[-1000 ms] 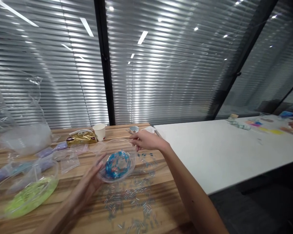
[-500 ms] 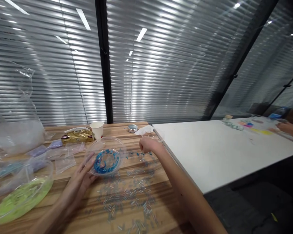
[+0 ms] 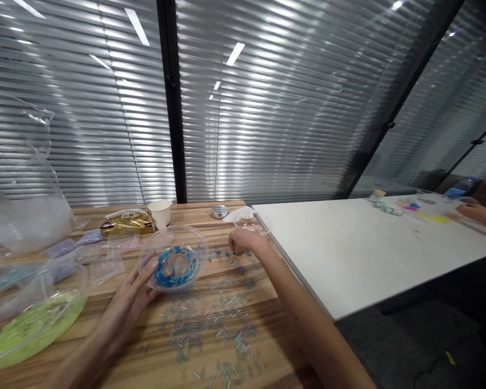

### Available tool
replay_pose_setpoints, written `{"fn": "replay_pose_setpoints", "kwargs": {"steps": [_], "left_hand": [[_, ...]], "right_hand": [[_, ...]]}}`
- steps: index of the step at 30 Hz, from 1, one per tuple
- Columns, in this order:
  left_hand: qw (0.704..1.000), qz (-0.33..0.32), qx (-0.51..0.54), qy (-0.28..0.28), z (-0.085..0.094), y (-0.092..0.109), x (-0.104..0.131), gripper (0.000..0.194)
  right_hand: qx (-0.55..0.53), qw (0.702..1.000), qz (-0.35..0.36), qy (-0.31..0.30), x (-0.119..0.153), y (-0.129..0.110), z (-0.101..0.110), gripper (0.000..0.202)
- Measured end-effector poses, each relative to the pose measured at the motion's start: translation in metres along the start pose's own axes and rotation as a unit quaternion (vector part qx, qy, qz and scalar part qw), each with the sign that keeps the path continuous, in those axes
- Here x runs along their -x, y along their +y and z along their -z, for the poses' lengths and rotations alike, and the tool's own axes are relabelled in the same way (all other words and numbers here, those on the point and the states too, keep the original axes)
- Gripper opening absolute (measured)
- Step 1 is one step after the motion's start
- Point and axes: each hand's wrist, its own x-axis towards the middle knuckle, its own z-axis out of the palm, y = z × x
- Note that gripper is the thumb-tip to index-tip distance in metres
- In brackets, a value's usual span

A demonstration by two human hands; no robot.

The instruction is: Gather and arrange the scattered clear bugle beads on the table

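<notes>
My left hand (image 3: pixel 140 283) is closed on the rim of a clear round plastic bowl (image 3: pixel 202 254), tilted toward me over the wooden table. Blue tube beads (image 3: pixel 174 280) lie in a ring inside it. Farther right, my right hand (image 3: pixel 241 240) points down at the tabletop with its fingertips pinched together, beside a few loose blue beads (image 3: pixel 216 254). Whatever is between those fingertips is too small to make out. Many clear and greyish tube beads (image 3: pixel 227 319) are strewn across the wood between my forearms.
At left stand a clear bowl of yellow-green pieces (image 3: pixel 36 329), small plastic bags (image 3: pixel 107 268) and a big clear bag (image 3: pixel 28 221). Behind are a gold packet (image 3: pixel 127 222), paper cup (image 3: pixel 160 213), round tin (image 3: pixel 219 211) and tissue (image 3: pixel 240 214). A white table (image 3: pixel 328 243) adjoins; another person's hand (image 3: pixel 476 212) shows far right.
My right hand has lowered slightly, and its fingertips now reach the blue beads on the table. The left hand and bowl stay nearly where they were.
</notes>
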Motion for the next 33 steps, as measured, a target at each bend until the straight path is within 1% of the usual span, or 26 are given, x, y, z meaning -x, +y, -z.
{"fn": "replay_pose_setpoints", "kwargs": {"steps": [9, 16, 20, 23, 26, 28, 30, 33], "left_hand": [[1.0, 0.001, 0.007, -0.002, -0.006, 0.002, 0.006, 0.044], [1.0, 0.016, 0.013, -0.004, 0.0, -0.006, 0.0, 0.049], [1.0, 0.017, 0.016, -0.002, 0.0, -0.002, 0.0, 0.048], [1.0, -0.007, -0.001, 0.028, -0.001, 0.007, 0.001, 0.043], [0.995, -0.038, -0.009, 0.09, 0.002, 0.015, -0.001, 0.033], [0.992, -0.028, 0.007, 0.124, 0.004, 0.018, -0.003, 0.025], [0.99, -0.011, 0.012, 0.138, 0.008, 0.017, -0.007, 0.024], [0.987, -0.005, -0.028, 0.155, 0.013, 0.013, -0.012, 0.023]], "right_hand": [[0.014, 1.0, 0.011, 0.011, -0.003, -0.001, -0.002, 0.033], [0.019, 1.0, -0.002, 0.012, -0.002, -0.002, -0.002, 0.032], [0.02, 1.0, -0.007, 0.009, 0.0, -0.002, -0.001, 0.032], [0.02, 1.0, -0.006, 0.002, 0.003, -0.003, 0.001, 0.03], [0.021, 1.0, -0.002, -0.003, 0.005, -0.004, 0.002, 0.029], [0.022, 1.0, 0.001, -0.001, 0.006, -0.005, 0.003, 0.03], [0.024, 1.0, 0.005, 0.008, 0.007, -0.006, 0.002, 0.031], [0.027, 0.999, 0.008, 0.021, 0.007, -0.007, 0.001, 0.032]]}}
